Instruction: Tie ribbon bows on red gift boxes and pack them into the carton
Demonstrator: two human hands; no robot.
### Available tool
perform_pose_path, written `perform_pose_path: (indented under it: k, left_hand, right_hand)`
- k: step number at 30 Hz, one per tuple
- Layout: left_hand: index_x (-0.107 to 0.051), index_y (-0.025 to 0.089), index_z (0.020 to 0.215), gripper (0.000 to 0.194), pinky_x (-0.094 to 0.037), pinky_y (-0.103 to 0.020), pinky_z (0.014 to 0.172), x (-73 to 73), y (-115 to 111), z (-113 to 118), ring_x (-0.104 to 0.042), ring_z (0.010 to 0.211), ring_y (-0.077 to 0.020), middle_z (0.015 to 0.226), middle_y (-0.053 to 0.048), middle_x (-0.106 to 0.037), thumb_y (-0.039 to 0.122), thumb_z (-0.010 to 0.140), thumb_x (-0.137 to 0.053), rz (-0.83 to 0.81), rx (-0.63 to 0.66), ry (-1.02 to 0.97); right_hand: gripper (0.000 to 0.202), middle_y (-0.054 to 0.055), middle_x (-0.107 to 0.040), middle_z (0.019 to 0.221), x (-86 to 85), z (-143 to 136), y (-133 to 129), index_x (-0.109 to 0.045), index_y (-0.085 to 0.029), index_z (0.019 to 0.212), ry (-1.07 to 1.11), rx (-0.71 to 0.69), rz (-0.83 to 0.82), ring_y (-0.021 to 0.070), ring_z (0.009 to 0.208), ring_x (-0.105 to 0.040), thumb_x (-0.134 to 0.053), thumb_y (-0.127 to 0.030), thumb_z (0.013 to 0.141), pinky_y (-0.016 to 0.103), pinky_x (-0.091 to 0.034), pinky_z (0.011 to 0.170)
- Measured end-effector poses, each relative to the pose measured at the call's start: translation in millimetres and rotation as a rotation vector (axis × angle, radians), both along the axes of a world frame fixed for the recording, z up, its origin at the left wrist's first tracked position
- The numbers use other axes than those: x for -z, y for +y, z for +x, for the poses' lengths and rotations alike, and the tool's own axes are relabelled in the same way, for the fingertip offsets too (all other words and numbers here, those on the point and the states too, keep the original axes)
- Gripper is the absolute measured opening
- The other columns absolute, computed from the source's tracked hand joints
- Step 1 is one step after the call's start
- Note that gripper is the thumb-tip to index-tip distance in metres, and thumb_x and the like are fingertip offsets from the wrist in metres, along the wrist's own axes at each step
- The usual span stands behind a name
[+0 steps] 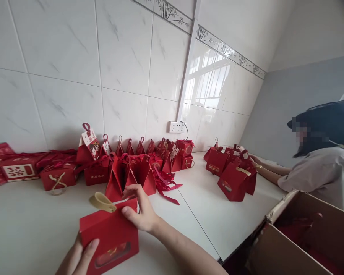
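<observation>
A red gift box [111, 233] with a pale gold loop handle [103, 202] and an oval window on its front is held tilted at the near edge of my view. My left hand [81, 252] grips its lower left side, with the thumb on the front panel. My right hand [140, 210] is closed over the upper right corner, thumb on the near side and fingers reaching behind the top edge. Just beyond stand several red triangular gift boxes [146, 177], and loose red ribbons [167, 183] lie beside them.
More red boxes [20, 170] line the white table [17, 221] along the tiled wall. At the right, a co-worker [321, 164] reaches toward another group of red boxes [232, 181]. An open cardboard carton [298, 244] with red items inside stands at the lower right. A socket strip [177, 127] is on the wall.
</observation>
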State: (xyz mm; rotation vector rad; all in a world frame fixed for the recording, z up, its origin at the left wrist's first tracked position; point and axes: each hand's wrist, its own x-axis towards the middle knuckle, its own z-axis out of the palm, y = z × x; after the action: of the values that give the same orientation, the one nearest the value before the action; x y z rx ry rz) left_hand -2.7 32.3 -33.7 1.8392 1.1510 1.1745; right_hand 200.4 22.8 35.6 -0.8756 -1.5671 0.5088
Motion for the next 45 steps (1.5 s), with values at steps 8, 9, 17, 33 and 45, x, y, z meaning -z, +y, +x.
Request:
perform_pose_path:
  k: [8,9,17,33,45]
  left_hand:
    - [-0.042,0.019,0.129,0.053,-0.055,-0.035,0.087,-18.7,17,45,-0.06,0.109,-0.0265,0.117,-0.011,-0.062,0.052,0.088,-0.037,-0.009,0.339,0.197]
    - [-0.041,0.02,0.13,0.053,-0.053,-0.038,0.09,-15.7,16,44,-0.059,0.112,-0.0272,0.121,-0.012,-0.06,0.05,0.086,-0.042,0.04,0.34,0.257]
    - [-0.045,0.025,0.126,0.04,-0.055,-0.038,0.086,-1.8,7,44,-0.06,0.109,-0.0241,0.118,-0.008,-0.061,0.027,0.086,-0.043,0.287,0.281,0.4]
    - [-0.047,0.022,0.118,0.034,-0.05,-0.042,0.095,-20.7,2,44,-0.053,0.115,-0.0225,0.121,-0.008,-0.056,0.019,0.085,-0.039,0.158,0.296,0.352]
    - [-0.049,0.022,0.112,0.028,-0.053,-0.041,0.086,-21.5,5,40,-0.056,0.108,-0.0231,0.114,-0.009,-0.058,0.021,0.085,-0.04,0.11,0.275,0.261]
  right_hand:
    - [0.037,0.002,-0.065,0.1,-15.1,54,-50,-0.058,-0.02,0.11,-0.323,-0.005,-0.273,0.0183,0.092,-0.06,-0.064,-0.021,0.073,0.029,-0.048,0.081]
    - [0.038,0.003,-0.065,0.103,-12.0,61,-60,-0.057,-0.019,0.111,-0.31,0.051,-0.275,0.0187,0.094,-0.059,-0.062,-0.019,0.073,0.029,-0.048,0.082]
    - [0.034,0.012,-0.069,0.084,20.3,194,-125,-0.055,-0.015,0.089,-0.196,0.894,-0.57,0.0277,0.077,-0.066,-0.057,-0.042,0.069,0.037,-0.053,0.071]
    - [0.097,0.042,-0.031,0.134,0.3,288,-83,-0.017,0.013,0.139,-0.153,1.7,-0.724,0.0507,0.126,-0.034,-0.053,-0.054,0.077,0.058,-0.036,0.095]
    - [0.077,0.025,-0.046,0.129,-4.8,75,35,-0.034,-0.008,0.131,-0.436,0.764,-0.317,0.0334,0.116,-0.05,-0.054,-0.057,0.075,0.047,-0.044,0.09]
